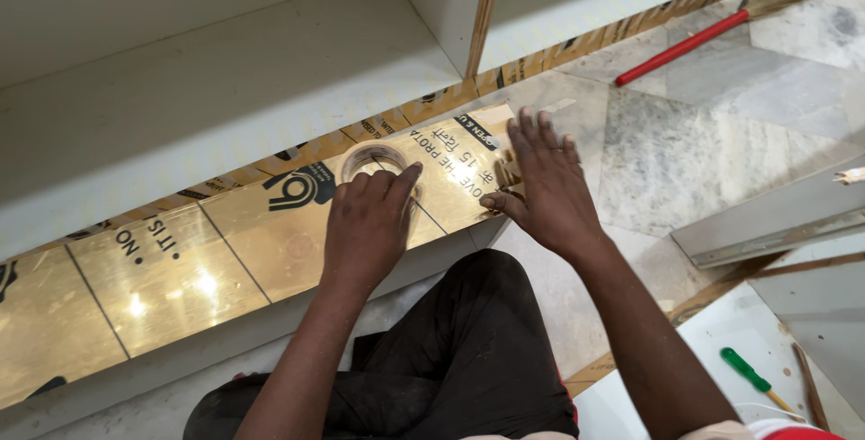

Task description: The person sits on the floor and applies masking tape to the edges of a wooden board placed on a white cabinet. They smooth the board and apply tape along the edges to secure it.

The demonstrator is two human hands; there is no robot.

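A long glossy gold panel [162,287] with a printed protective film lies on the floor along a white cabinet base. My left hand [368,224] lies flat on the panel, fingertips touching a clear tape roll [373,158] that sits on it. At the panel's right end my right hand [545,183] is spread, with the thumb and fingers on a strip of tape [507,174] at the panel's edge. My black-trousered knee [468,341] is just below both hands.
A white cabinet [225,71] with an upright divider [482,12] stands behind the panel. A red-handled broom [712,30] lies on the marble floor at top right. Grey boards [784,215] and a green-handled screwdriver [752,379] lie at right.
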